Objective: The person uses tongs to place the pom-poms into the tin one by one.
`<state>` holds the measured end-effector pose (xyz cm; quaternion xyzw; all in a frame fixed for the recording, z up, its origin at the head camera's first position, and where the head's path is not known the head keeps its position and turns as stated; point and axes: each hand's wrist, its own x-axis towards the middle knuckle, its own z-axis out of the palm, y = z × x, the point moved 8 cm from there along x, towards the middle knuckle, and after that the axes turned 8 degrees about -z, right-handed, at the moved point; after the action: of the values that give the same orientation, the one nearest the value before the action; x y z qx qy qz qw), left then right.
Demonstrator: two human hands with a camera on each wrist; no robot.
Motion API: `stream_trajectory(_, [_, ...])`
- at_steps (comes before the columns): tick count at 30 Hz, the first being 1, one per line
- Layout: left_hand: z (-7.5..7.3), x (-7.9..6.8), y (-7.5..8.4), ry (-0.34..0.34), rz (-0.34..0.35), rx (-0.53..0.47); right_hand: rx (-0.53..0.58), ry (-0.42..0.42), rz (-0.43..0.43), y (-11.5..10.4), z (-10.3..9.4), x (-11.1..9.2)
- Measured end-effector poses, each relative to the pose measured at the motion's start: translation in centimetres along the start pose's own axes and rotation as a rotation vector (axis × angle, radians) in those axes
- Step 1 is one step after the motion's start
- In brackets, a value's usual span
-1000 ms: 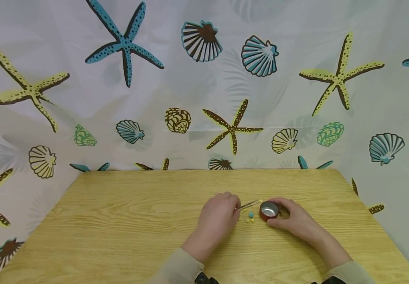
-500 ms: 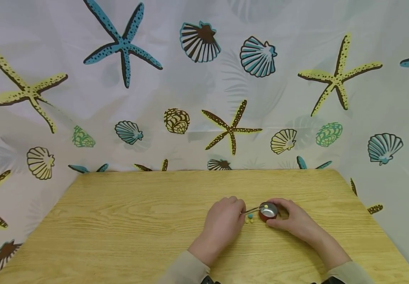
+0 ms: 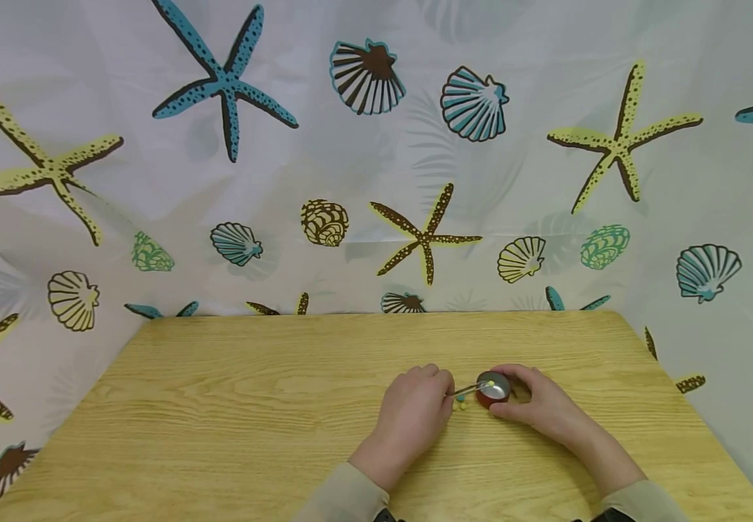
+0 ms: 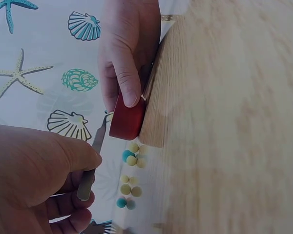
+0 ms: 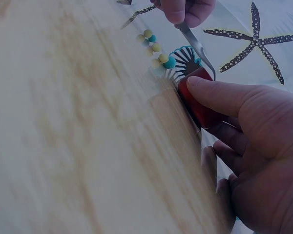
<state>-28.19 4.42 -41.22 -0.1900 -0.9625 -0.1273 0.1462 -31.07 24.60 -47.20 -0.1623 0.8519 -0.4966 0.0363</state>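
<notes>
My left hand [image 3: 416, 409] pinches metal tweezers [image 4: 96, 156] between thumb and fingers. Their bent tips reach over the mouth of a small round red tin [image 4: 128, 119] with a silvery inside. A small yellow ball [image 3: 490, 383] shows at the tips, above the tin's opening. From the right side, my right hand [image 3: 546, 406] grips the tin with the thumb in front and fingers behind. Left of the tin, several yellow balls [image 4: 125, 189] and a larger blue ball [image 5: 169, 62] lie on the table, partly hidden under the tweezers in the head view.
The wooden table [image 3: 252, 406] stretches widely to the left of the hands. A pale cloth [image 3: 350, 159] printed with starfish and shells hangs behind it and along both sides.
My left hand has moved right with the tweezers, bringing the yellow ball from beside the tin to over its opening. My right hand and the tin have stayed in place.
</notes>
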Motion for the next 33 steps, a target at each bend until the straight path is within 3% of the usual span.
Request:
stream_trajectory(10, [-0.2,-0.1,-0.2,0.015,-0.004,-0.018,0.014,-0.009,-0.008,-0.1,0.1,0.0])
stream_trajectory(17, [-0.9,-0.1,-0.9,0.072,-0.011,-0.019,0.003,-0.010,-0.021,-0.4,0.2,-0.1])
stream_trajectory(25, [-2.1,-0.7,-2.7,0.100,-0.024,-0.031,-0.015,-0.007,-0.002,-0.1,0.0,-0.1])
stream_trajectory(33, [-2.1,-1.2,-5.1,0.081,-0.071,-0.029,-0.039,0.003,0.011,0.0,0.0,-0.2])
